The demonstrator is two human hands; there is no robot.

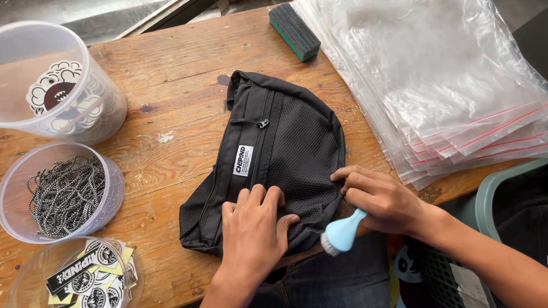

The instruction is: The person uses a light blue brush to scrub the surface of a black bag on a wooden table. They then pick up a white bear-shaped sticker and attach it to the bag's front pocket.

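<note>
A black waist bag [280, 144] with a mesh front panel, a zipper and a small white label lies on the wooden table [174, 71]. My left hand [253, 228] rests flat on the bag's near end, fingers together, pressing it down. My right hand [381, 198] grips a small light-blue brush [342, 232] with pale bristles, held at the bag's near right edge, its fingertips touching the mesh.
A thick stack of clear zip bags [446, 67] fills the right of the table, with a green-edged dark block [294, 31] beside it. At the left stand three clear tubs: sticker cut-outs [54, 91], metal ball chains [67, 195], printed tags [86, 289]. A green crate [534, 208] of black bags sits lower right.
</note>
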